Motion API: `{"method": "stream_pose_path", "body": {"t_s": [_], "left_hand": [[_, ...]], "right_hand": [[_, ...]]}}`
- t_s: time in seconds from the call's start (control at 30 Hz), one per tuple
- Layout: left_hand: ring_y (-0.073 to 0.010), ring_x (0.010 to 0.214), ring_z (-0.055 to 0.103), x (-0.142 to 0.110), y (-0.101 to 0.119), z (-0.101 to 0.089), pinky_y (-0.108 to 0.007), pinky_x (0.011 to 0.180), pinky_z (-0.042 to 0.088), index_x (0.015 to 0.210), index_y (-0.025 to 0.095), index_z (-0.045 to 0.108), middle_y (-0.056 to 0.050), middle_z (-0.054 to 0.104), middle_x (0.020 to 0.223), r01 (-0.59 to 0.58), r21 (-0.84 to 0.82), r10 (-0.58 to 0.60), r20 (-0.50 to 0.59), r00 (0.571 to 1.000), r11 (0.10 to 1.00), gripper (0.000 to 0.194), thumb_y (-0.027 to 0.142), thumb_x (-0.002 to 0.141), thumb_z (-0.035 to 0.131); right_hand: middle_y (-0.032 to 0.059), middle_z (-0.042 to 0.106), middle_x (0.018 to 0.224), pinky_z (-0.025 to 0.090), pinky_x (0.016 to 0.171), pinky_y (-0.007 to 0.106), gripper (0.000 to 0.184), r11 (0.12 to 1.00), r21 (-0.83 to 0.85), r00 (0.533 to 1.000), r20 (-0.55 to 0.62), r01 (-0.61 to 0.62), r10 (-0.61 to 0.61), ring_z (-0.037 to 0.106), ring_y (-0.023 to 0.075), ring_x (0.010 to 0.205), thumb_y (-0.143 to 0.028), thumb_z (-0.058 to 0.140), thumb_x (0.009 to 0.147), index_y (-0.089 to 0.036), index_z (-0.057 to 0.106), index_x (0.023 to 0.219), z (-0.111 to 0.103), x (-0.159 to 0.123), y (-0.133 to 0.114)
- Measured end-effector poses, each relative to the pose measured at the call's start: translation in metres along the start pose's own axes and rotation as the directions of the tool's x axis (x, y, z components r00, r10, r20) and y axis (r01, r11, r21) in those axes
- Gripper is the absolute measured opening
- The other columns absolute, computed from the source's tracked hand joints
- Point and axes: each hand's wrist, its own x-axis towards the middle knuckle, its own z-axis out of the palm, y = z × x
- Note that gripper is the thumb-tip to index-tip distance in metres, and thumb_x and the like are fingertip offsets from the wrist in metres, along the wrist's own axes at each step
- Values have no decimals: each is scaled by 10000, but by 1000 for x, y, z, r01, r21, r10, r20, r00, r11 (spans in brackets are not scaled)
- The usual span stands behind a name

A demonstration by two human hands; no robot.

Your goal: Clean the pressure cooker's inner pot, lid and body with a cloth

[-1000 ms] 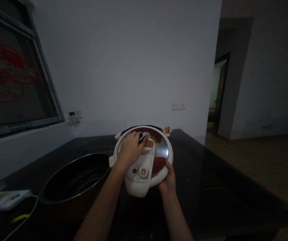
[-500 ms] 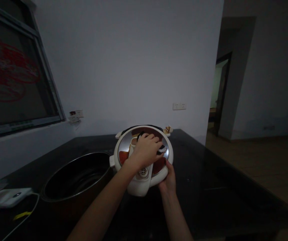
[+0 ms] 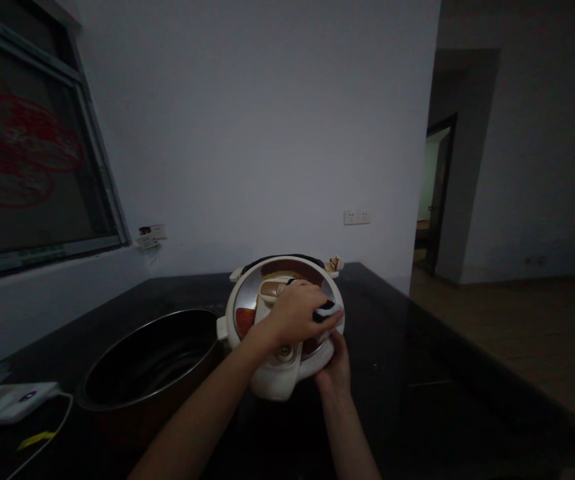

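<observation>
A round pressure cooker lid (image 3: 250, 293), with a cream rim and a shiny metal top, is tilted toward me over the dark table. My left hand (image 3: 300, 308) presses a black-and-white cloth (image 3: 326, 311) on the lid's right side, its fingers closed around it. From below, my right hand (image 3: 336, 365) grips the lower right rim, its fingers mostly hidden beneath. A cream-and-brown handle (image 3: 271, 288) shows partly behind my left hand. Close to the lid on the left stands a wide dark pot (image 3: 105, 393), uncovered.
On the black tabletop (image 3: 397, 340), a white device (image 3: 15, 400) with a pale cable lies at far left beside a yellow strip (image 3: 36, 440). Behind the table is a wall with sockets (image 3: 356, 217). A window (image 3: 22, 147) is at left.
My left hand and the cloth have slid right and slightly down across the lid, showing more of the handle. My right hand still supports the rim. The view has shifted slightly.
</observation>
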Motion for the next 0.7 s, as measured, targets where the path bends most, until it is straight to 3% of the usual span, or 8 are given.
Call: {"method": "stream_pose_path", "body": {"t_s": [0.1, 0.23, 0.3, 0.37, 0.4, 0.53, 0.63, 0.7], "left_hand": [[-152, 632, 534, -7, -4, -12, -288, 644, 447, 648, 190, 558, -12, 575, 638, 156, -477, -284, -210, 935, 865, 376, 471, 878, 462], [-116, 549, 465, -19, -20, -34, -263, 643, 468, 565, 206, 436, 34, 426, 545, -8, -846, -628, -402, 666, 533, 427, 489, 885, 448], [-129, 626, 527, -26, -32, -39, -280, 728, 487, 621, 207, 485, 24, 482, 602, 22, -822, -709, -477, 519, 569, 383, 489, 879, 472], [-166, 803, 591, -33, -42, -33, -331, 861, 477, 774, 208, 572, -16, 595, 771, 191, -715, -708, -548, 445, 673, 303, 482, 875, 491], [-188, 915, 597, -37, -44, -27, -368, 934, 450, 876, 210, 594, -43, 630, 892, 277, -639, -682, -565, 464, 718, 281, 470, 882, 485], [-242, 1330, 382, -47, -31, 9, -478, 1116, 283, 1217, 219, 534, -107, 505, 1351, 428, -309, -528, -488, 695, 849, 344, 376, 945, 392], [-284, 1448, 129, -50, -5, 26, -588, 1140, 150, 1387, 221, 397, -111, 296, 1528, 479, -56, -456, -421, 784, 876, 442, 321, 957, 382], [-303, 1453, 96, -50, 10, 30, -635, 1127, 108, 1438, 222, 326, -119, 244, 1554, 469, 78, -414, -358, 837, 880, 502, 292, 947, 407]], "right_hand": [[27, 756, 812, 558, 727, 290, 246, 998, -48, 998, -34, -51, 49, 701, 176, 734, -275, 754, 650, -165, 703, 864, -2, -1, 0], [22, 752, 762, 564, 681, 297, 253, 994, -88, 996, -75, -57, 50, 698, 178, 684, -280, 767, 647, -157, 694, 856, -5, -1, 0], [18, 752, 760, 565, 666, 291, 274, 995, -80, 995, -88, -51, 44, 697, 176, 678, -278, 779, 628, -158, 692, 859, -5, -1, 0], [15, 752, 756, 567, 667, 289, 282, 996, -78, 995, -94, -46, 39, 698, 176, 681, -278, 786, 618, -162, 689, 856, -5, 0, 0], [13, 752, 754, 569, 672, 291, 277, 996, -82, 995, -93, -40, 33, 699, 176, 682, -278, 785, 620, -165, 688, 853, -5, 0, 0], [21, 755, 777, 573, 701, 310, 261, 995, -93, 997, -76, -39, 32, 705, 186, 704, -280, 763, 651, -167, 690, 875, -4, -1, 0], [49, 758, 824, 575, 711, 335, 289, 996, -77, 996, -74, -54, 48, 706, 204, 727, -278, 739, 665, -149, 697, 920, 0, -3, -1], [45, 758, 819, 572, 700, 312, 266, 997, -69, 996, -89, -28, 22, 700, 187, 702, -250, 732, 657, -150, 704, 902, 3, -4, -2]]}}
